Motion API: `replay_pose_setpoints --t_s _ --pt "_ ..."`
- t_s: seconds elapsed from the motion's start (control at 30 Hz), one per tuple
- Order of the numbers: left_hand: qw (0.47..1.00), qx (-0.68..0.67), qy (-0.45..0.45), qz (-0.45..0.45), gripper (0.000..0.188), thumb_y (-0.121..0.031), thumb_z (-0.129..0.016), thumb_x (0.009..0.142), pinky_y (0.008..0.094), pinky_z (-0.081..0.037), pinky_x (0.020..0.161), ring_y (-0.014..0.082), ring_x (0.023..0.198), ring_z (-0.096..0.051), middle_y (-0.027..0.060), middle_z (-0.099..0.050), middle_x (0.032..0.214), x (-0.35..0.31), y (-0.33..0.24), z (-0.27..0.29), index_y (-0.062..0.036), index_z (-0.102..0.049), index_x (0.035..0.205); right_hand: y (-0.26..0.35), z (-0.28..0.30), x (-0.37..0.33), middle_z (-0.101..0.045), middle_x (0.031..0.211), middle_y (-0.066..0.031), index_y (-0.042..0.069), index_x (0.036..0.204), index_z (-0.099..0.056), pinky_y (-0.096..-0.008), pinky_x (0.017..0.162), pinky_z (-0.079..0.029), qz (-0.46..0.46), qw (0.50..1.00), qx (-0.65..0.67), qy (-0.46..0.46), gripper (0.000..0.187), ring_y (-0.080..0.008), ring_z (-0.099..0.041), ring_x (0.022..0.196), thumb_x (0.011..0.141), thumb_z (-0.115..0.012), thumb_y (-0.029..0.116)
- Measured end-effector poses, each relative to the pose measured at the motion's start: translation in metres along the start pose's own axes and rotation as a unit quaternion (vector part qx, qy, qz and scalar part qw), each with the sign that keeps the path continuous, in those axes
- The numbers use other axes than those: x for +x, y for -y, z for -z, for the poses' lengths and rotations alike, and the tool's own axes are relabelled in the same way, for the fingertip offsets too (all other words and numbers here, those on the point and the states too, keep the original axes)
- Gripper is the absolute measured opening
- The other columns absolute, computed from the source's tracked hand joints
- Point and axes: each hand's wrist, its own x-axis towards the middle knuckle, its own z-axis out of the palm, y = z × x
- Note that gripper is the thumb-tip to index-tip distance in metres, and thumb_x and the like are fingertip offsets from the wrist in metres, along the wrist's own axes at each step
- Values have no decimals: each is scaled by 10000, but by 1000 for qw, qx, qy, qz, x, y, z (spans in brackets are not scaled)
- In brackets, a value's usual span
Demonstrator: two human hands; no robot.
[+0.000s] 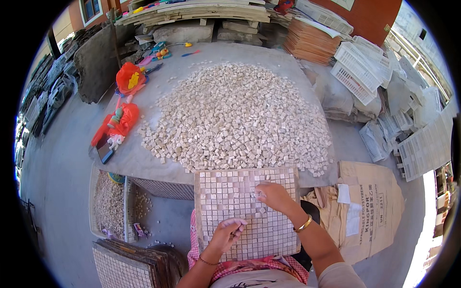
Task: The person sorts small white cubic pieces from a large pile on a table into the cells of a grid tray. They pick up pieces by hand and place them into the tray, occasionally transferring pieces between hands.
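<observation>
A square mosaic grid tray [295, 216] rests over my lap against the near edge of the stone table. Small pale stone tiles fill most of its cells, with some gaps in the upper half. My right hand [272, 197] is over the tray's upper right part, fingers pinched downward; what they hold is hidden. A couple of loose tiles [261, 210] lie askew beside it. Lower on the tray, my left hand [227, 234] is closed with its fingers curled; I cannot make out what is inside. A large heap of tiles [235, 115] covers much of the table beyond.
Left of the tray stand a white crate [129, 211] of tiles and a stack of tiled trays [127, 264]. Red bags [128, 117] and a phone [104, 150] lie on the table's left edge. At right are a brown sack [374, 211] and white plastic baskets [357, 69].
</observation>
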Motion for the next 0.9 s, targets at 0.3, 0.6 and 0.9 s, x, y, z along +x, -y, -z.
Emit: replay_pose_setpoints --t_s 0.3,0.6,0.9 --pt "1000 -19 12 -7 191 -144 -491 911 187 -334 489 69 575 -448 1 -540 725 -3 0 2 -9 -623 936 -1 30 -21 -569 836 -3 63 952 -602 -234 601 -443 -149 901 407 -25 175 -119 -540 689 794 -657 114" --pt "1000 -14 6 5 198 -147 -495 910 189 -335 485 70 583 -453 1 -542 719 -4 -1 -1 2 -621 942 -22 2 -32 -573 795 -55 33 927 -581 -280 596 -437 -93 900 419 -72 185 -166 -531 702 796 -654 141" --pt "997 70 -17 11 200 -167 -543 899 177 -302 442 46 513 -405 -21 -516 661 -1 7 -2 8 -636 916 -3 12 -59 -580 740 -3 35 790 -636 -243 568 -414 -169 896 409 -24 121 -122 -509 652 808 -645 155"
